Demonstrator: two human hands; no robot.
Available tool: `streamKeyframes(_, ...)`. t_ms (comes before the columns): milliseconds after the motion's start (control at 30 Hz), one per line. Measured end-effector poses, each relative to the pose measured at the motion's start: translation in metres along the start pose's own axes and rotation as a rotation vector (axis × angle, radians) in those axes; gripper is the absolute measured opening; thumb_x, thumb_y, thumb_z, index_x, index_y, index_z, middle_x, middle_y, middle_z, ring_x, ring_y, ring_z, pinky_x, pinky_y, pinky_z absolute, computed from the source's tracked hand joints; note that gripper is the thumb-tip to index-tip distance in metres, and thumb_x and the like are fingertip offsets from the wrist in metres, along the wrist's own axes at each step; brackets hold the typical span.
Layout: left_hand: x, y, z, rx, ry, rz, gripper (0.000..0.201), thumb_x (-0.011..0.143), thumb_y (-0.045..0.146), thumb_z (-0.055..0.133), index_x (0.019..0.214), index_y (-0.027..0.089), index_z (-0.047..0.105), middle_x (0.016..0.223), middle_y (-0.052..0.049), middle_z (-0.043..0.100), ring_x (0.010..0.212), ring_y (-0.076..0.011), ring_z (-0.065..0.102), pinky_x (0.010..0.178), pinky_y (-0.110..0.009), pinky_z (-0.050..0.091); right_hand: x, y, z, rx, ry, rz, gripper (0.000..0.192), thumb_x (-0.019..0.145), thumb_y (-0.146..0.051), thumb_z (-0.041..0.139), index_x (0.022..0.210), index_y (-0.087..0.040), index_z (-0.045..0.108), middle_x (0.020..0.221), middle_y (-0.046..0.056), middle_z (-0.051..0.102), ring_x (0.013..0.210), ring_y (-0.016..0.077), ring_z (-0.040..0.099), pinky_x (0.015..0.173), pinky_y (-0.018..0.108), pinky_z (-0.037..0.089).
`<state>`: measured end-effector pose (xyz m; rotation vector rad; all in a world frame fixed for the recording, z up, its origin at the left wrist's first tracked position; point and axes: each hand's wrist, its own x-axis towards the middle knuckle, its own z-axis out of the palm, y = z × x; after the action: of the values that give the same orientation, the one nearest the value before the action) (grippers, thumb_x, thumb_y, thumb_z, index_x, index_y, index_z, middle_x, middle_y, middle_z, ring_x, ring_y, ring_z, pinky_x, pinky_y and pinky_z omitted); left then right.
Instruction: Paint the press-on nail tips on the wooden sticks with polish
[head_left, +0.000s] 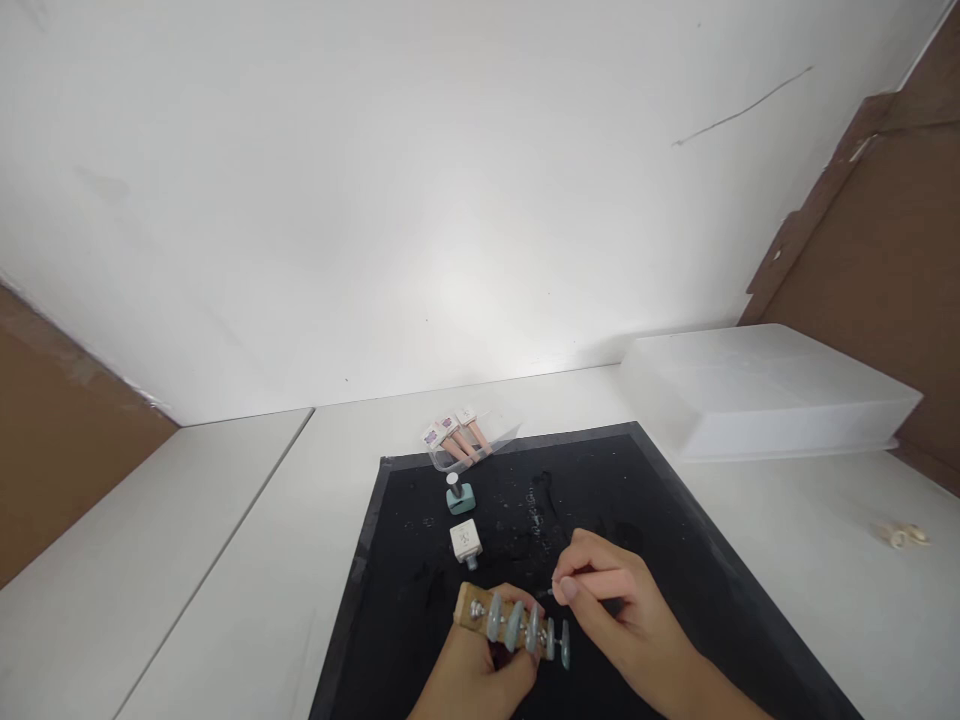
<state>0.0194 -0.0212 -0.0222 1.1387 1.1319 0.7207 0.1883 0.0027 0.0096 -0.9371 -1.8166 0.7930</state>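
My left hand point(480, 670) is closed around a small wooden block point(466, 607). Several grey-green false nails point(514, 625) stand on it in a row, fixed on little metal posts. To the right of the block, my right hand point(622, 610) pinches the pink handle point(607, 584) of a nail polish brush. Its thin tip point(546, 594) points left, just above and apart from the false nails. Beyond the block, a white square nail polish bottle point(466, 541) lies with its neck towards me, its cap off. Behind it is a green bottle point(461, 499) with a silver cap.
A black mat point(420, 560) covers part of the white table point(285, 540). At its far edge, a clear tray point(502, 440) holds several pink-handled white bottles point(454, 435). A large translucent bin point(795, 430) stands at the back right, with small beige items point(904, 536) before it.
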Motion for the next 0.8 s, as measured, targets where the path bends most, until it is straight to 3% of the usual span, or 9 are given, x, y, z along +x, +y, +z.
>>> streamKeyframes(100, 0.001, 0.0, -0.001, 0.029, -0.001, 0.018, 0.026, 0.07, 0.027, 0.062, 0.091, 0.017, 0.052, 0.076, 0.002, 0.05, 0.072, -0.0131, 0.048, 0.068, -0.026, 0.036, 0.0, -0.002, -0.001, 0.031, -0.003, -0.018, 0.031, 0.086, -0.016, 0.045, 0.056, -0.018, 0.054, 0.06, 0.002, 0.058, 0.054, 0.0136, 0.05, 0.051, 0.024, 0.039)
streamKeyframes(367, 0.01, -0.007, -0.003, 0.215, 0.016, 0.115, 0.022, 0.072, 0.029, 0.06, 0.09, 0.017, 0.057, 0.076, 0.0, 0.053, 0.07, -0.0143, 0.049, 0.065, -0.025, 0.038, 0.0, -0.001, -0.001, 0.048, -0.222, -0.008, 0.019, 0.08, -0.018, 0.047, 0.064, -0.017, 0.057, 0.057, 0.001, 0.055, 0.049, 0.0129, 0.048, 0.046, 0.024, 0.037)
streamKeyframes(533, 0.007, -0.001, -0.002, 0.345, 0.01, 0.164, 0.014, 0.072, 0.02, 0.055, 0.085, 0.017, 0.058, 0.076, -0.001, 0.056, 0.07, -0.0148, 0.05, 0.065, -0.026, 0.038, 0.001, -0.001, 0.0, 0.052, -0.22, 0.048, 0.016, 0.078, -0.017, 0.048, 0.064, -0.018, 0.056, 0.057, -0.002, 0.048, 0.046, 0.0105, 0.041, 0.044, 0.022, 0.033)
streamKeyframes(800, 0.007, 0.003, -0.003, 0.367, 0.023, 0.22, 0.019, 0.068, 0.011, 0.052, 0.085, 0.016, 0.059, 0.073, 0.0, 0.056, 0.065, -0.0135, 0.05, 0.06, -0.023, 0.037, -0.002, -0.001, 0.0, 0.035, -0.158, 0.114, 0.019, 0.081, -0.017, 0.049, 0.063, -0.019, 0.054, 0.06, -0.002, 0.048, 0.048, 0.011, 0.043, 0.045, 0.023, 0.034)
